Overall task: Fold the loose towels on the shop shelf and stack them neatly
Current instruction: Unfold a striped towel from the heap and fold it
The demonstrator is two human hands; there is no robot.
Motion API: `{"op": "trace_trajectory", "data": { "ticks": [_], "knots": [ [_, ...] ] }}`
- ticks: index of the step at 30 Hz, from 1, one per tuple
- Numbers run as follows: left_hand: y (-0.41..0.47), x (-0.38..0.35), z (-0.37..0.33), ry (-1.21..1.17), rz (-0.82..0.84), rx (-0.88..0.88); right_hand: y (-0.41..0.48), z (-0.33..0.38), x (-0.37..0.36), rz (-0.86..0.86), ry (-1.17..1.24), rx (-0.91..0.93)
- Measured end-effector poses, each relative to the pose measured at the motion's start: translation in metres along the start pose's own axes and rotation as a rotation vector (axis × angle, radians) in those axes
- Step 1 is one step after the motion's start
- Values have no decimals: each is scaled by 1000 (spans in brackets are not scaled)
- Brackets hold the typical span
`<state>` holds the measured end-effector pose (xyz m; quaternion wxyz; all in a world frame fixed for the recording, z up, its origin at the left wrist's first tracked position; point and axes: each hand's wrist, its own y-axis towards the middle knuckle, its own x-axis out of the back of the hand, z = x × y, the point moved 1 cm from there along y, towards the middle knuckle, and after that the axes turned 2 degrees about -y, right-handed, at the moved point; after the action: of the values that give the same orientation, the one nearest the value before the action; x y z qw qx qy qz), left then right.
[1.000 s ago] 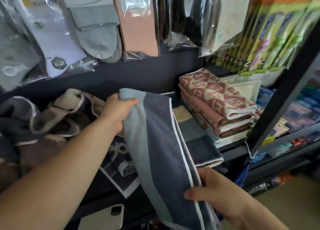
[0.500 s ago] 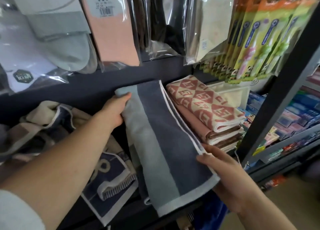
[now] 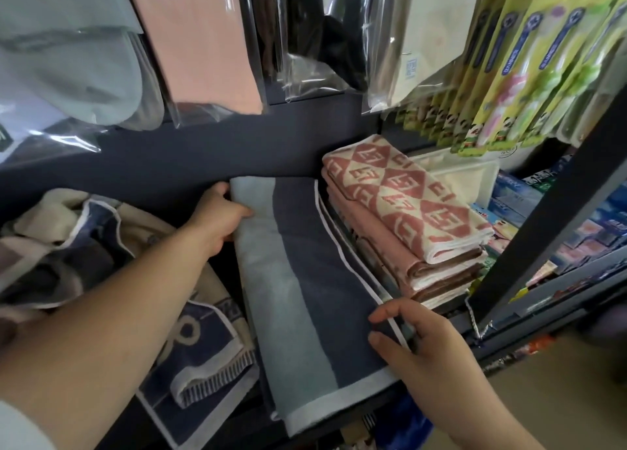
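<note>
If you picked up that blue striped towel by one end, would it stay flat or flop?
Likely floppy: the towel sags where it overhangs the shelf. Probably light, since the right hand merely pinches its edge.

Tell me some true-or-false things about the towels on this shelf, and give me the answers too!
1. The left hand and the right hand both hold the blue towel. True.
2. The pink towels sit left of the blue towel. False: they are stacked on its right.
3. The blue towel is crumpled in a ball. False: it is folded flat.
4. A heap of unfolded towels lies on the left. True.
</note>
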<state>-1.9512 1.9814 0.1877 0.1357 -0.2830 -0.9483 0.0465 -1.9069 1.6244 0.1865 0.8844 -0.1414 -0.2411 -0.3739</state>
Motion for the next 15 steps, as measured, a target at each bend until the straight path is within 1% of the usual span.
{"op": "trace_trajectory", "data": {
  "ticks": [2, 4, 5, 7, 8, 9, 10, 11, 13, 15],
  "knots": [
    [-1, 3, 10, 192, -14, -47, -1, 0, 2, 29, -169, -6],
    [-6, 9, 13, 487, -74, -137, -5, 2, 3, 79, -415, 2],
    [-9, 11, 13, 658, -128, -211, -8, 5, 3, 77, -534, 14],
    [-20, 7, 12, 927, -239, -435, -13, 12, 4, 22, -716, 32],
    [-27, 2, 9, 1009, -264, -560, -15, 16, 3, -4, -789, 36],
    [-35, -5, 6, 1058, -243, -669, -16, 19, 3, -21, -846, 39],
    [-39, -14, 3, 1078, -162, -745, -15, 21, 3, -31, -875, 41],
    [-43, -22, 1, 1068, -40, -790, -15, 22, 4, -33, -887, 38],
    [-47, -41, -4, 1011, 230, -828, -13, 21, 6, -21, -903, 21],
    [-47, -59, -7, 1051, 404, -900, -12, 16, 8, 10, -907, 6]
  ]
}}
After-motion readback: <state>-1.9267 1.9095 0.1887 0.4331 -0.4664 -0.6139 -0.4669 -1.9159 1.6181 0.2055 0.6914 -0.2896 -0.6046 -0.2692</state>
